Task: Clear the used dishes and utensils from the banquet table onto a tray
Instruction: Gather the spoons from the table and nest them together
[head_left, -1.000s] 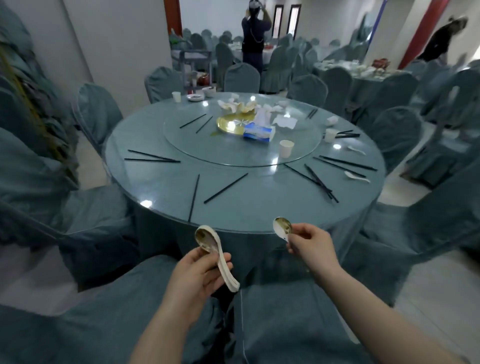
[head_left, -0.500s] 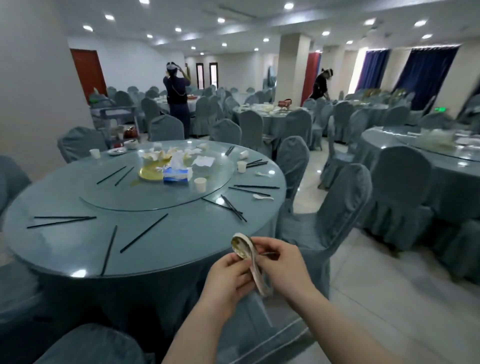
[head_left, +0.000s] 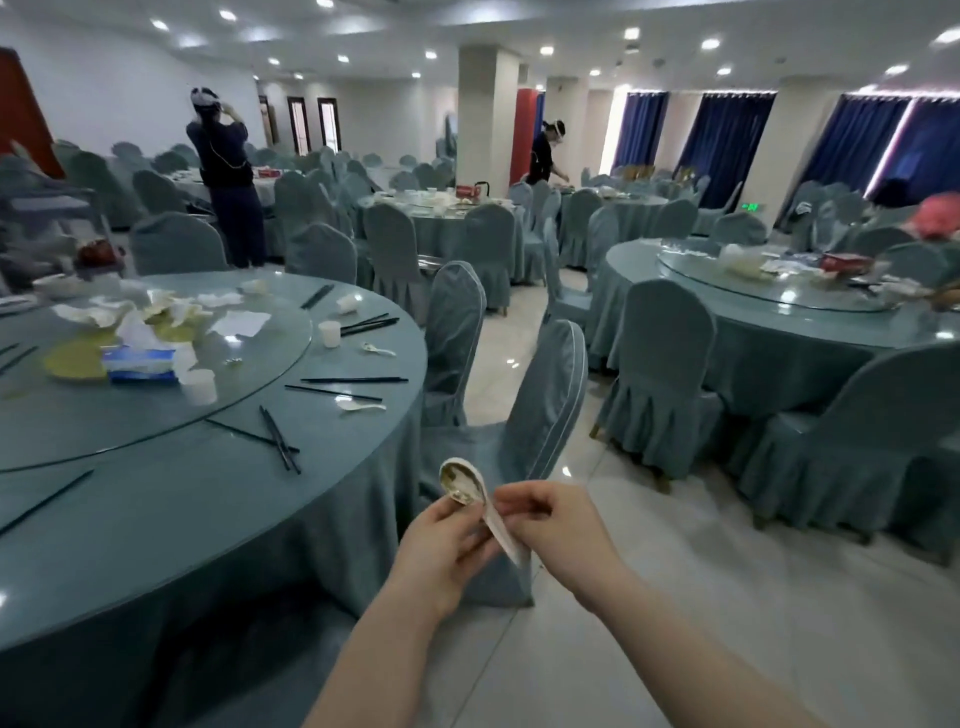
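My left hand grips a stack of used white soup spoons by the handles, bowls up, just off the edge of the round banquet table. My right hand pinches the same stack from the right side. On the table lie two more white spoons, several black chopsticks, paper cups, a yellow plate, a tissue pack and crumpled napkins. No tray is in view.
A covered chair stands right behind my hands, another chair beyond it. A second round table with chairs is on the right; tiled floor runs between. Two people stand far back.
My hands have come together, and the spoon from my right hand now sits with the stack in my left. My view has swung to the right, along the table's edge.
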